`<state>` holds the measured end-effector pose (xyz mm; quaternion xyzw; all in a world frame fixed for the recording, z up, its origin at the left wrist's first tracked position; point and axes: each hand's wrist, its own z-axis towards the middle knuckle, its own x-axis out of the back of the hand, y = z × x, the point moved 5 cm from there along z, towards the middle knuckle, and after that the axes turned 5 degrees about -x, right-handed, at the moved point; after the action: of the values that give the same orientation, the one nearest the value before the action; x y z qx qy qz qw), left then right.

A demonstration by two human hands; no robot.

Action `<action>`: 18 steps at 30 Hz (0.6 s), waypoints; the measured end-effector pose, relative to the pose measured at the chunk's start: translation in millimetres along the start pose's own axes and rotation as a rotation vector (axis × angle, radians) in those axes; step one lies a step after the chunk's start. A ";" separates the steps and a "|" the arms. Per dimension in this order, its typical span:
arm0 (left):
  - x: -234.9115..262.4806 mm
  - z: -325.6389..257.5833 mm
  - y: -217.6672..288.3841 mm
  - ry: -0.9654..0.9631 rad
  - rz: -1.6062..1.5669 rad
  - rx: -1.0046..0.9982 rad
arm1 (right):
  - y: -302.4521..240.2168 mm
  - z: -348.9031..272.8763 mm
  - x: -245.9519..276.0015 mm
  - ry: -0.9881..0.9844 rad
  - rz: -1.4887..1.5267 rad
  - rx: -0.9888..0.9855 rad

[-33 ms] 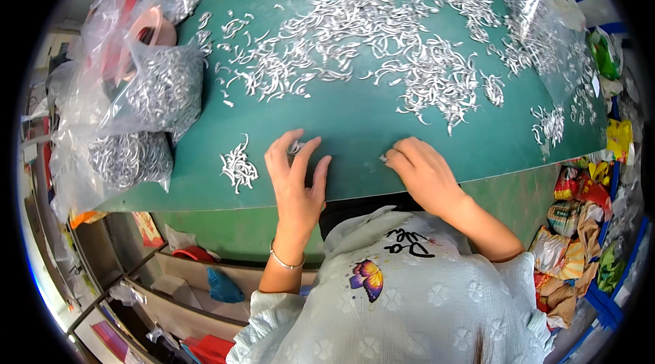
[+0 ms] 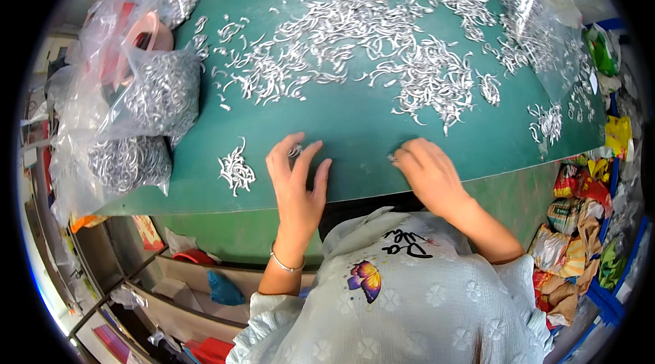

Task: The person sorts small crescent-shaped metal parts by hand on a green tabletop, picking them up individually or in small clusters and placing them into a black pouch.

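Note:
My left hand point(image 2: 295, 176) is over the green table point(image 2: 355, 118), palm inward, fingers curved and thumb standing apart. A few silver curved pieces point(image 2: 295, 150) show between its fingers; I cannot tell whether they touch the fingers or lie on the table. My right hand point(image 2: 428, 171) is closed, fingertips together at the table, with a small silver piece point(image 2: 391, 158) just showing at the tips. A little pile of silver curved pieces point(image 2: 236, 171) lies left of my left hand. Beyond both hands spreads a large heap of similar pieces point(image 2: 341, 30).
Clear plastic bags full of silver pieces point(image 2: 164, 91) stand along the left edge, near a pink container point(image 2: 153, 33). Another bag point(image 2: 539, 36) lies at the right, with a small pile point(image 2: 547, 123) nearer me. Colourful packages point(image 2: 573, 221) crowd beyond the table's right end.
My right hand has shifted slightly to the right, its fingertips still together. My left hand keeps almost the same place and shape. The whole view has moved a little.

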<state>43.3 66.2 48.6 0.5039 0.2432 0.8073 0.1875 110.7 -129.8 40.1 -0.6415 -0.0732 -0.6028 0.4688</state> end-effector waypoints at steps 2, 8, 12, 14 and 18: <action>-10.3 -1.6 12.0 -0.068 -0.083 0.009 | 24.6 -24.7 18.4 0.100 -0.116 -0.132; -69.0 36.4 67.1 -0.346 -0.103 -0.239 | 116.1 -79.9 92.4 0.414 -0.386 -0.506; -105.8 66.3 88.7 -0.399 0.031 -0.342 | 109.4 -58.7 103.3 0.557 -0.350 -0.494; -119.7 73.6 93.6 -0.381 0.066 -0.380 | 96.3 -34.9 87.1 0.498 -0.198 -0.425; -129.3 79.2 86.8 -0.367 0.026 -0.403 | 68.3 -3.9 60.4 0.265 -0.187 -0.316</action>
<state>164.5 -59.0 35.3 0.5974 0.0331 0.7369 0.3144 168.8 -198.5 55.3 -0.6123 0.0251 -0.7268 0.3101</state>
